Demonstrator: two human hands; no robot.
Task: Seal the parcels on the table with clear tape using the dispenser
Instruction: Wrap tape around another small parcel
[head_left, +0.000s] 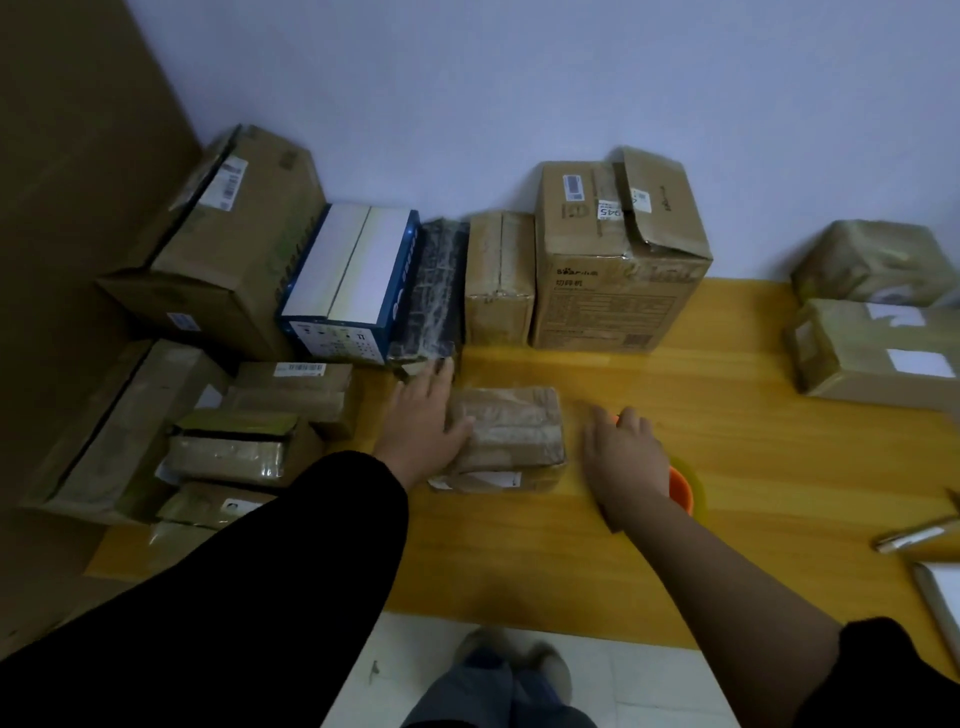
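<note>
**Q:** Which parcel is in hand, and how does it look?
**A:** The central parcel (506, 434) is a low brown carton wrapped in wrinkled, glossy tape, with a white label on its near face. It lies flat on the yellow wooden desk (753, 441) at mid-frame.

**Q:** How do the hands stand?
**A:** The left hand (426, 415) is released. Its fingers are straight along the parcel's left side and its thumb rests on the top edge. The right hand (623, 457) lies just right of the parcel, its fingers curled over the orange dispenser (681, 491) and grasping it.

**Q:** What are the counts, left to right?
**A:** The lower left holds a stacked cluster (234, 452) of at least four cartons; the exact number is unclear. Five stand along the wall:
- a large carton (223, 260)
- a blue-and-white box (348, 280)
- a black wrapped parcel (434, 296)
- a small carton (498, 280)
- a tall printed carton (613, 280) with a lifted flap

There are two hands and one dispenser. At the right edge are two cartons, an upper carton (872, 262) and a lower carton (867, 353).
</note>
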